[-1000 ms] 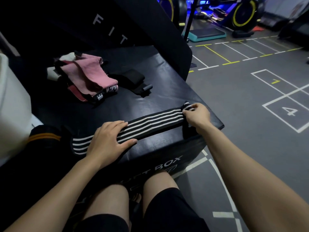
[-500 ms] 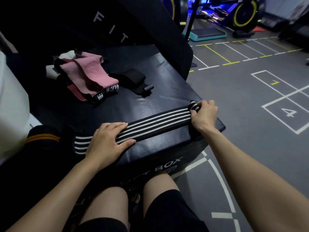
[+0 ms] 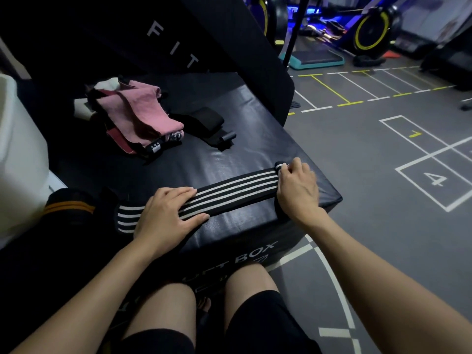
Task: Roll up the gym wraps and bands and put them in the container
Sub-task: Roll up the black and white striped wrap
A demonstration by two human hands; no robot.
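Note:
A black wrap with white stripes (image 3: 237, 190) lies stretched along the front edge of a black padded box (image 3: 229, 154). My left hand (image 3: 166, 218) presses flat on its left part, fingers straight. My right hand (image 3: 297, 191) grips the wrap's right end near the box corner, fingers curled over a small rolled start. Pink bands (image 3: 138, 116) lie piled at the back left of the box, with a black strap (image 3: 207, 123) beside them. A white container (image 3: 18, 159) stands at the far left.
A black and orange wrap (image 3: 69, 205) lies left of the striped one. A tall black pad (image 3: 178, 34) leans behind the box. Grey gym floor with painted lines (image 3: 383, 175) spreads to the right; exercise machines (image 3: 367, 29) stand at the back.
My right hand has curled more tightly over the wrap's right end, turning it into a small roll. My left hand has stayed pressed on the wrap.

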